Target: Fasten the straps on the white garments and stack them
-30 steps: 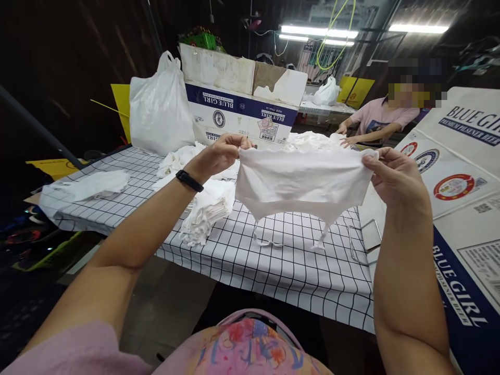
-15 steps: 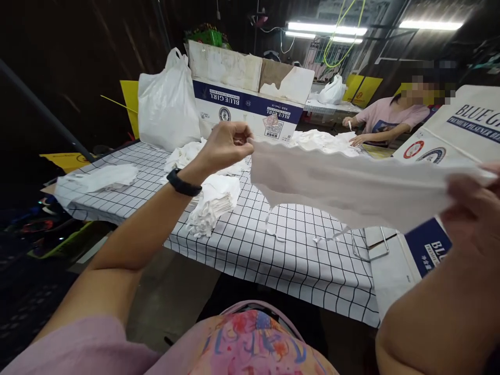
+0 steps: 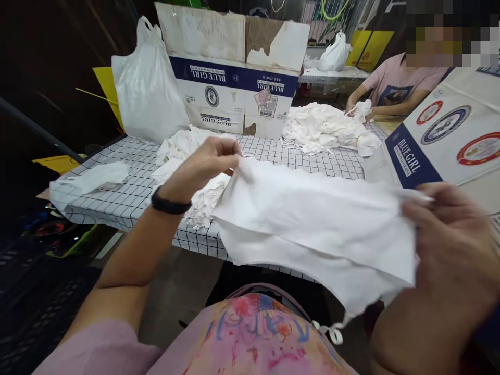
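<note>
A white cloth garment (image 3: 312, 219) with a scalloped upper edge and a thin strap dangling at its lower right is stretched out before me; its exact kind I cannot make out. My left hand (image 3: 214, 159), with a black band on the wrist, pinches its upper left corner. At the other end, my right hand (image 3: 449, 229) grips the upper right corner, a little blurred by motion. Partly hidden behind the garment and my left hand is a stack of white garments (image 3: 205, 205) on the checkered table (image 3: 144, 153).
A white plastic bag (image 3: 150, 88) and a Blue Girl carton (image 3: 230, 78) stand along the back. A second carton (image 3: 441, 130) leans at right. White garments are heaped (image 3: 326, 127) at the far side, where a co-worker (image 3: 406, 83) handles white cloth.
The garment has come lower and nearer, with its face tilted upward. My right hand has moved left and down, still holding its end. The view has tipped downward.
</note>
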{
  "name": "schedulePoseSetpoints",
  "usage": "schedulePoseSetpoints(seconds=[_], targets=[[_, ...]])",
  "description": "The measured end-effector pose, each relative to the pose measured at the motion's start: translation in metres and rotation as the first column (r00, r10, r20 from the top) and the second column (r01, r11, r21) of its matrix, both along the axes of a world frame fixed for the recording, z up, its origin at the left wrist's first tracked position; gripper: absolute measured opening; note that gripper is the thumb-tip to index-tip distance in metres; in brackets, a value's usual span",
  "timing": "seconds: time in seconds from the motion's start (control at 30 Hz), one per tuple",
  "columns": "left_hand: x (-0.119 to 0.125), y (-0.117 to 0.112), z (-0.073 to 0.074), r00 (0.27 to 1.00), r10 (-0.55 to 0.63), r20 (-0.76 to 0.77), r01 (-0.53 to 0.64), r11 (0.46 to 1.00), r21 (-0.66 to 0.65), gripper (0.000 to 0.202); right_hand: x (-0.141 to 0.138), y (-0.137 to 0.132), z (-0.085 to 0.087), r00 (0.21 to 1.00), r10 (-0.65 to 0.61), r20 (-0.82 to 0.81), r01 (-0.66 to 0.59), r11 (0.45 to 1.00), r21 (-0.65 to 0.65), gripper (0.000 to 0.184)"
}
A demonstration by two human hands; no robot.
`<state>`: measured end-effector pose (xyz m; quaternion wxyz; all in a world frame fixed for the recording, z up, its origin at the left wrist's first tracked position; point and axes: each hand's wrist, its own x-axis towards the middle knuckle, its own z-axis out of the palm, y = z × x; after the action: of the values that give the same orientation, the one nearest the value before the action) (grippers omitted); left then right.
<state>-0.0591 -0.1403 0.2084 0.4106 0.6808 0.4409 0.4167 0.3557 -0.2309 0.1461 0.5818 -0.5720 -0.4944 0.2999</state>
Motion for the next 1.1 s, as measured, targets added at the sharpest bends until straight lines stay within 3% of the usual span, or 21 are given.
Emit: schedulePoseSetpoints(seconds=[0.1, 0.17, 0.23, 0.3, 0.4, 0.6, 0.7, 0.77, 0.83, 0.93, 1.0, 1.1], targets=[[0.011, 0.051, -0.072, 0.991, 0.028, -0.128, -0.063, 0.959, -0.277, 0.009, -0.015, 0.051, -0.040, 0.990, 0.094, -0.108, -0.115, 0.971, -0.208, 0.049], [0.022, 0.075, -0.118, 0.969, 0.086, -0.232, -0.170, 0.912, -0.374, 0.011, -0.023, 0.086, -0.071, 0.990, 0.142, -0.021, -0.141, 0.933, -0.332, 0.050], [0.032, 0.091, -0.154, 0.954, 0.115, -0.278, -0.220, 0.896, -0.386, 0.013, -0.027, 0.111, -0.098, 0.974, 0.141, 0.175, -0.058, 0.911, -0.407, 0.042], [0.038, 0.099, -0.175, 0.943, 0.128, -0.306, -0.243, 0.895, -0.373, 0.014, -0.028, 0.126, -0.116, 0.934, 0.140, 0.329, 0.008, 0.912, -0.411, 0.035], [0.037, 0.105, -0.187, 0.935, 0.131, -0.330, -0.243, 0.915, -0.323, 0.017, -0.023, 0.133, -0.126, 0.910, 0.132, 0.393, 0.019, 0.933, -0.358, 0.034], [0.030, 0.117, -0.184, 0.922, 0.211, -0.326, -0.276, 0.947, -0.167, 0.036, -0.011, 0.151, -0.131, 0.954, 0.037, 0.298, 0.042, 0.966, -0.254, 0.041], [0.036, 0.115, -0.187, 0.860, 0.232, -0.455, -0.266, 0.964, -0.012, 0.049, -0.014, 0.161, -0.139, 0.908, 0.048, 0.416, 0.086, 0.951, -0.298, 0.051], [0.041, 0.105, -0.192, 0.803, 0.210, -0.558, -0.169, 0.978, 0.126, 0.050, -0.019, 0.159, -0.146, 0.839, 0.062, 0.541, 0.113, 0.952, -0.284, 0.057], [0.043, 0.090, -0.197, 0.764, 0.097, -0.638, 0.042, 0.979, 0.199, 0.044, -0.025, 0.147, -0.151, 0.757, 0.071, 0.649, 0.099, 0.970, -0.222, 0.055], [0.037, 0.065, -0.204, 0.672, -0.161, -0.723, 0.305, 0.950, 0.072, 0.043, -0.033, 0.112, -0.157, 0.664, 0.189, 0.724, -0.006, 0.969, -0.247, 0.048], [0.029, 0.054, -0.207, 0.627, -0.238, -0.742, 0.320, 0.947, -0.033, 0.050, -0.036, 0.081, -0.159, 0.627, 0.270, 0.731, -0.057, 0.952, -0.302, 0.044], [0.024, 0.044, -0.208, 0.615, -0.217, -0.758, 0.304, 0.952, -0.026, 0.061, -0.039, 0.034, -0.156, 0.650, 0.202, 0.732, -0.042, 0.972, -0.231, 0.043]])
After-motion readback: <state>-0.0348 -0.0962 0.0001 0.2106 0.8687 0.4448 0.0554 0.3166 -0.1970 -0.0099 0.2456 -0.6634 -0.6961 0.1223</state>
